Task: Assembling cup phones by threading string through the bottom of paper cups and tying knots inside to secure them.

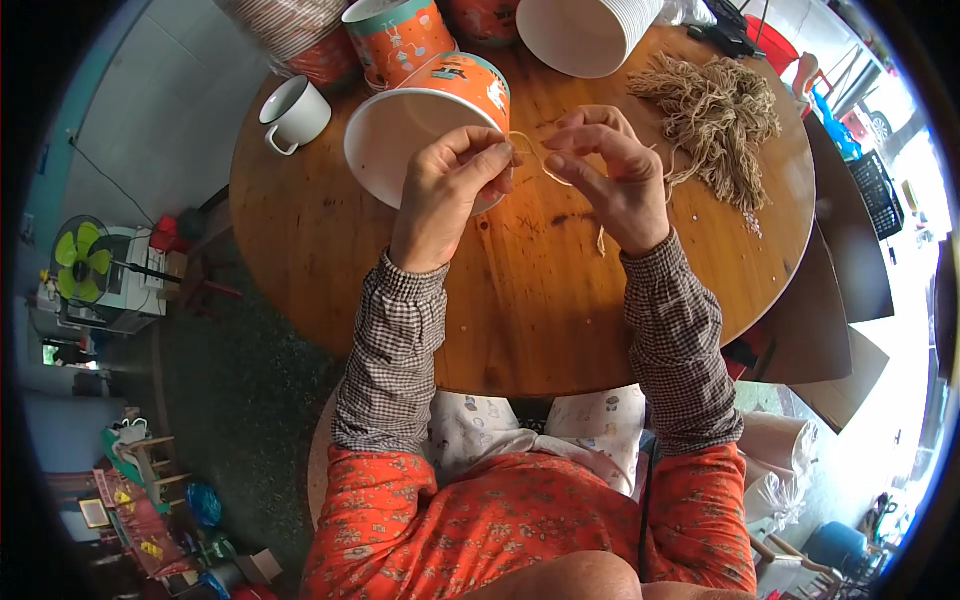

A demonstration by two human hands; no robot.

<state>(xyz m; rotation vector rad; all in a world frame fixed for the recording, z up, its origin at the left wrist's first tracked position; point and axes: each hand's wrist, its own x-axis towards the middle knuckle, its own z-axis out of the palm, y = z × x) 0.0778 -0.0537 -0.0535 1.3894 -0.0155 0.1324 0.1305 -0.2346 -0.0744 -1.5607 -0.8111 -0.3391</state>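
My left hand is closed, thumb and forefinger pinching one end of a thin cream string at the rim of an orange and teal paper bucket. The bucket lies tipped on the table, its white mouth toward me. Beside it, on the right, my right hand has its thumb and forefinger brought together on the string, which curves across the gap between my hands. A loose tail hangs below the right hand. Whether the string passes through a hole in the bucket is hidden by my left fingers.
A heap of beige strings lies at the right of the round wooden table. A white mug stands on the left. Behind are another orange bucket, a wrapped stack of buckets and a nested white stack.
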